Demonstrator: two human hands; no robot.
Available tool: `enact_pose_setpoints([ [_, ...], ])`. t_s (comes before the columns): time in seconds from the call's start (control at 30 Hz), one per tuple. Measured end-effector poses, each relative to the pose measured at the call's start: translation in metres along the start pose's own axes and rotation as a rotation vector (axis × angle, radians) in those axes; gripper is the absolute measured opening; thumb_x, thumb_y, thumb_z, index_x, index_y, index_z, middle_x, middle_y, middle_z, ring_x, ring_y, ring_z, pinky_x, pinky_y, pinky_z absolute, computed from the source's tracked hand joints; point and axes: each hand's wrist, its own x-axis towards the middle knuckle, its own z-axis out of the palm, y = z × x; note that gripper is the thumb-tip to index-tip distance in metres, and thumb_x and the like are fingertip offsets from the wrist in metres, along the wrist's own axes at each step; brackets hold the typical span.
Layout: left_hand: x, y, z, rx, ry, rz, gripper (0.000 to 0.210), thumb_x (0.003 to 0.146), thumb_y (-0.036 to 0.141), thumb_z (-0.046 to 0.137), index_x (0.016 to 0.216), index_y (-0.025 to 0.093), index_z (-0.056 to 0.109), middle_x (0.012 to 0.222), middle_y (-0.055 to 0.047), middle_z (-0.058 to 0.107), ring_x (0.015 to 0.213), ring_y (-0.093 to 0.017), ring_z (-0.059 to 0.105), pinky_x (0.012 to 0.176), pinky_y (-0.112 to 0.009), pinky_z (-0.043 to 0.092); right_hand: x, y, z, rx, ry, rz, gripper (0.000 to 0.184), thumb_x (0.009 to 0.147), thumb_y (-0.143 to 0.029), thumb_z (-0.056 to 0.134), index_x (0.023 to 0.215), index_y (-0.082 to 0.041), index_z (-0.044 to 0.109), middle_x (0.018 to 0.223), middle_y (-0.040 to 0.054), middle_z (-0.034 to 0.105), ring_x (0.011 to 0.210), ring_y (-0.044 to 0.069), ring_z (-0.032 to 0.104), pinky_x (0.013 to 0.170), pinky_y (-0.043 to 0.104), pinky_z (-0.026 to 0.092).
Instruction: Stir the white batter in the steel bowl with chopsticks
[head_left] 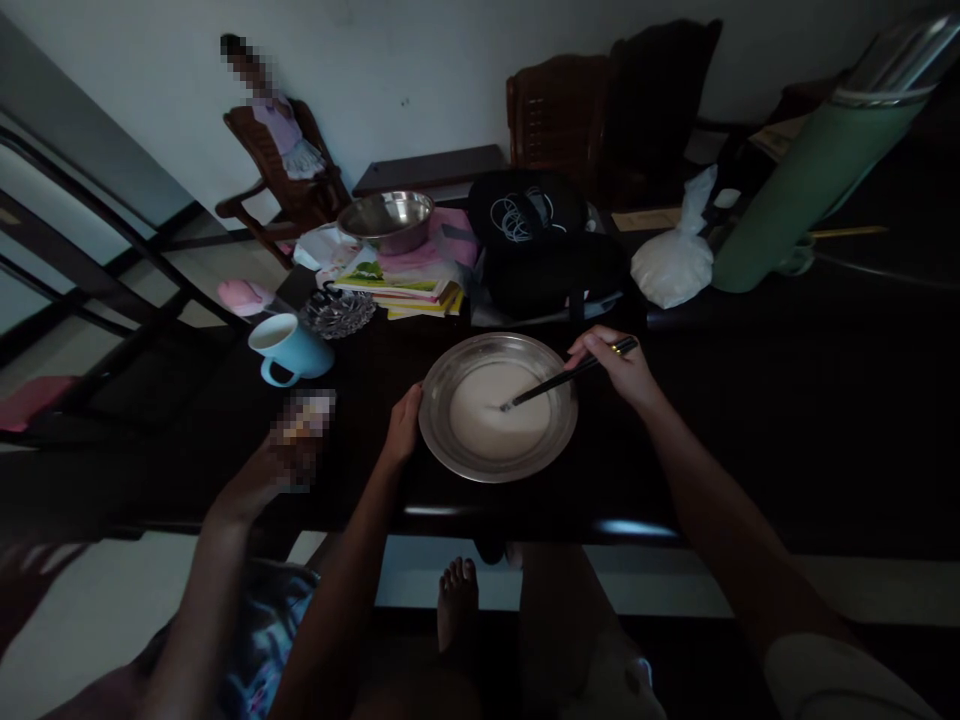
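Observation:
A wide metal bowl (439,440) sits on the dark table near its front edge, with milky off-white liquid (487,430) in it. My left hand (405,425) grips the bowl's left side, its fingers partly hidden by the rim. In my right hand (619,368), fingers closed, are dark chopsticks (559,380) with a gold band. They slant down to the left, and their tips dip into the liquid near the bowl's middle. I cannot tell clearly whether it is one stick or a pair.
Another person's hand (289,460), pixelated, is at left. Behind it stand a light blue mug (300,350) and a glass ashtray (341,312). Farther back are books (420,298), a second metal bowl (390,235), black bags (551,265), a tied bag of white powder (673,268) and a green thermos (810,180).

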Motion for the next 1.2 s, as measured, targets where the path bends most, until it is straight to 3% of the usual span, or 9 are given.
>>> enact_pose_setpoints([
  [0.17,0.001,-0.0019,0.0001,-0.009,-0.018,-0.002,0.075,0.089,0.074,0.039,0.114,0.011,0.07,0.118,-0.013,0.073,0.115,-0.029,0.063,0.104,-0.04,0.045,-0.0003,0.0016,0.001,0.029,-0.1,-0.015,0.044,0.087,-0.063,0.061,0.078,-0.022,0.074,0.066,0.0022,0.075,0.067,0.018,0.071,0.07,0.032,0.055],
  [0.33,0.0012,-0.002,-0.0003,0.007,-0.013,-0.001,0.072,0.089,0.073,0.039,0.114,0.013,0.07,0.117,-0.012,0.073,0.114,-0.028,0.063,0.103,-0.039,0.045,-0.0003,0.0008,0.0003,0.041,-0.025,-0.021,0.042,0.088,-0.061,0.062,0.076,-0.022,0.073,0.064,0.0016,0.074,0.063,0.018,0.071,0.067,0.031,0.054],
  [0.5,0.0005,-0.0004,-0.0007,0.011,-0.013,0.0,0.075,0.089,0.074,0.038,0.114,0.01,0.07,0.117,-0.013,0.073,0.115,-0.029,0.063,0.103,-0.039,0.045,-0.0002,-0.0003,0.0012,0.032,-0.096,-0.044,0.041,0.088,-0.06,0.062,0.077,-0.022,0.074,0.068,0.0025,0.076,0.069,0.018,0.072,0.071,0.031,0.055],
  [0.67,0.0009,-0.0014,-0.0012,0.021,-0.022,-0.001,0.075,0.089,0.073,0.038,0.115,0.011,0.07,0.117,-0.013,0.073,0.117,-0.029,0.062,0.103,-0.038,0.045,-0.0003,0.002,-0.0009,0.033,0.013,-0.032,0.042,0.089,-0.059,0.061,0.076,-0.021,0.073,0.064,0.0016,0.074,0.063,0.017,0.07,0.069,0.031,0.054],
  [0.83,0.0012,-0.0036,-0.0014,-0.007,-0.012,-0.011,0.075,0.088,0.074,0.04,0.115,0.012,0.071,0.119,-0.013,0.073,0.119,-0.03,0.061,0.105,-0.04,0.044,-0.0006,0.0003,0.0021,-0.002,-0.106,-0.035,0.043,0.088,-0.061,0.061,0.078,-0.022,0.074,0.074,0.0031,0.077,0.075,0.019,0.073,0.075,0.033,0.056],
  [0.9,0.0006,-0.0024,-0.0013,-0.001,-0.015,-0.016,0.074,0.089,0.073,0.04,0.117,0.012,0.07,0.12,-0.013,0.073,0.121,-0.03,0.061,0.106,-0.04,0.043,0.0,-0.0001,0.0009,-0.031,-0.079,-0.052,0.042,0.088,-0.061,0.062,0.077,-0.023,0.074,0.077,0.0032,0.078,0.08,0.02,0.074,0.08,0.033,0.055],
  [1.03,-0.0004,0.0014,-0.0005,0.009,-0.027,-0.01,0.073,0.091,0.071,0.038,0.119,0.012,0.07,0.122,-0.013,0.072,0.12,-0.03,0.061,0.107,-0.04,0.043,0.0001,0.0016,-0.0028,0.022,0.036,-0.023,0.041,0.089,-0.06,0.061,0.076,-0.023,0.073,0.064,0.0009,0.073,0.062,0.017,0.07,0.067,0.03,0.054],
  [1.1,-0.0004,0.0021,-0.0003,0.002,-0.028,-0.009,0.074,0.091,0.071,0.038,0.119,0.012,0.07,0.122,-0.013,0.072,0.12,-0.03,0.062,0.107,-0.041,0.043,-0.0004,0.0019,-0.0014,0.045,-0.016,-0.014,0.042,0.09,-0.06,0.06,0.076,-0.022,0.073,0.062,0.0007,0.073,0.06,0.017,0.069,0.065,0.03,0.054],
  [1.2,-0.0003,0.0017,-0.0002,-0.024,-0.026,-0.015,0.075,0.089,0.073,0.04,0.119,0.012,0.071,0.121,-0.014,0.073,0.119,-0.031,0.062,0.107,-0.042,0.043,-0.0002,0.001,0.0018,0.011,-0.114,-0.036,0.042,0.089,-0.06,0.061,0.077,-0.022,0.074,0.072,0.0029,0.076,0.073,0.018,0.073,0.074,0.031,0.055],
])
